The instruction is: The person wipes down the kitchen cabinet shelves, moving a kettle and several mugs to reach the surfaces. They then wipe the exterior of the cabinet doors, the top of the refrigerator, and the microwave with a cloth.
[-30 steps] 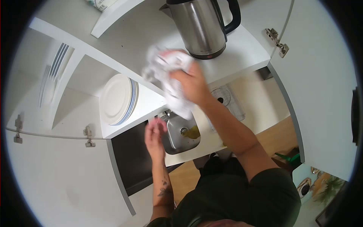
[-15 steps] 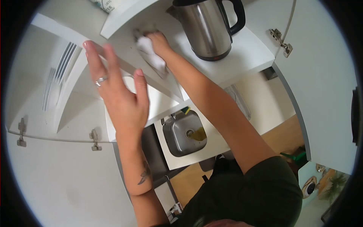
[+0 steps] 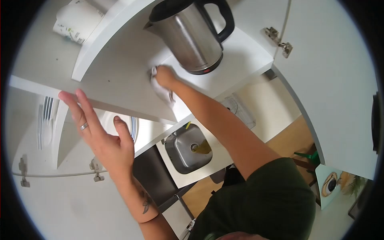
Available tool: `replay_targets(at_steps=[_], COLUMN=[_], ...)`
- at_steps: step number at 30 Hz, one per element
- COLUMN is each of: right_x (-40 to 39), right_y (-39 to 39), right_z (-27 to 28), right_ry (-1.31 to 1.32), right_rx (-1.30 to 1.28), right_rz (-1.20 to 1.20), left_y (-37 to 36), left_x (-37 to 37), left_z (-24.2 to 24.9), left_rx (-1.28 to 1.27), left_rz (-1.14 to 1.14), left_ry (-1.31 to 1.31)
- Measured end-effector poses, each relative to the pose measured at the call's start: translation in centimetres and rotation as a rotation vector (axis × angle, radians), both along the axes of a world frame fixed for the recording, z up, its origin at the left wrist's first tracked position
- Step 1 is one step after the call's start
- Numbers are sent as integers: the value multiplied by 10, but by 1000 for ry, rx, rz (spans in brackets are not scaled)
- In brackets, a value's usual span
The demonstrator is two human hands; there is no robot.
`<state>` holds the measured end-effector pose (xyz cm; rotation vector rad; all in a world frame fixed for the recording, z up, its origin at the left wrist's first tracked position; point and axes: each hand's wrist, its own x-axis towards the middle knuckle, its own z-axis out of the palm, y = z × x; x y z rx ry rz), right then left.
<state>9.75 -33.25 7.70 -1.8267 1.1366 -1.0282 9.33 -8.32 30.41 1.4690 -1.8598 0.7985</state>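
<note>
My right hand (image 3: 165, 77) reaches into the upper cabinet with its fingers closed on a white cloth (image 3: 161, 93). The cloth is pressed at the divider panel (image 3: 116, 86), near the corner where it meets the white shelf (image 3: 244, 56). Just beyond that hand stands a steel electric kettle (image 3: 194, 40) with a black handle and lid. My left hand (image 3: 103, 140), a ring on one finger, is raised with its fingers stretched out. Its fingertips are right at the front edge of the divider, and nothing is in its grasp.
White cups (image 3: 82, 24) lie in the upper left compartment. Plates (image 3: 134, 126) show behind my left hand, with more stacked plates (image 3: 47, 112) farther left. Opened cabinet doors (image 3: 332, 88) flank me. Below are a steel sink (image 3: 180, 154) and a clear tray (image 3: 240, 112) on the counter.
My right hand has slid the cloth along the divider, down toward the shelf corner beside the kettle. The view has shifted, bringing more of the cups into sight. My left hand stays open.
</note>
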Motion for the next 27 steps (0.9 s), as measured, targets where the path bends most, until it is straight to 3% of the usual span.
replay_targets(at_steps=[6,8,10,12,15,18,21,23,25,27], right_x=[-119,-169,-221,-274,-317,-315,-302,-283,-249,-214], right_y=[130,136,123,95,33,-5,25,67,111,156], right_z=[3,2,15,40,56,13,8,11,2,-1], right_ry=[352,340,528,548,496,704,705,810,790,548], right_rx=[-425,-508,-265,-157,-267,-321,-343,-355,-533,-605], right_rz=[347,260,96,-139,-453,-509,-456,-315,-164,52], left_y=[-2,3,8,12,12,14,32,43,57,72], left_x=[-4,-4,-1,2,5,4,9,7,-3,-18], left_z=[-1,2,6,9,8,0,-28,-75,-132,-182], left_rx=[-28,22,45,76,76,57,16,-1,164,422], left_rz=[2,-12,-23,-61,-87,-169,-165,-220,-134,-126], left_ry=[27,62,44,71,74,197,326,670,850,1061])
